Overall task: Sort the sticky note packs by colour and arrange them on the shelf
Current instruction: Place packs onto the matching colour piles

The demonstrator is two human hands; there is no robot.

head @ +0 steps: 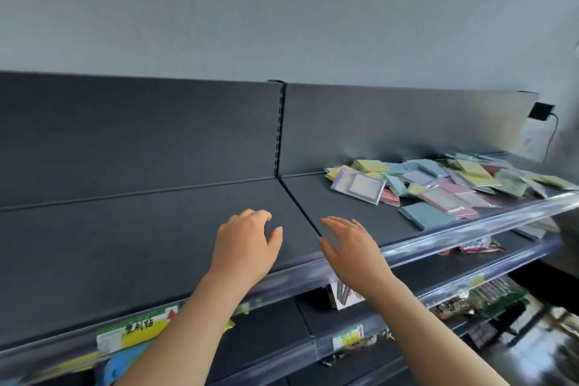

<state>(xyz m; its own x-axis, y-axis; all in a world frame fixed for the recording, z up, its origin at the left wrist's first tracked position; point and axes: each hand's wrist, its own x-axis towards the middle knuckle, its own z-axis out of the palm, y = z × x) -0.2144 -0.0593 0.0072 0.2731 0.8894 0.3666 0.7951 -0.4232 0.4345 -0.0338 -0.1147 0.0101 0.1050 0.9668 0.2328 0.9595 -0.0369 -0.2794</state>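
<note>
Both hands are raised over the top shelf [156,244], a dark, flat deck with a clear plastic rail [454,229] along its front edge. The left hand [247,244] hovers palm down; its fingers [261,215] are loosely curled at a moderate spread, with the thumb set apart, and hold nothing. The right hand [352,252] is just beside it, apart from it. The right hand's fingers [336,222] are nearly straight and lightly fanned, and also hold nothing. The seam [300,207] between the two shelf panels runs between the two sets of fingers, closer to the right-hand set. Whether either hand touches the deck cannot be told. The sticky note packs [438,182] lie well apart from the fingers, beyond and to the right of the right hand, in one unsorted heap on the right panel. The heap mixes yellow, blue, pink, green and lilac packs that overlap at varied angles. A blue pack [424,215] lies flat at the heap's near edge, close behind the rail, and is the pack nearest the right fingers. A larger lilac pack [360,185] rests tilted on the heap's left edge. Beyond the fingers stands the dark back panel [125,135], divided by a slotted upright [281,128] in line with the seam. A grey wall [282,9] rises above it. Below the wrists, lower shelves [438,269] carry blurred packaged goods and a green and yellow price label [134,330].
</note>
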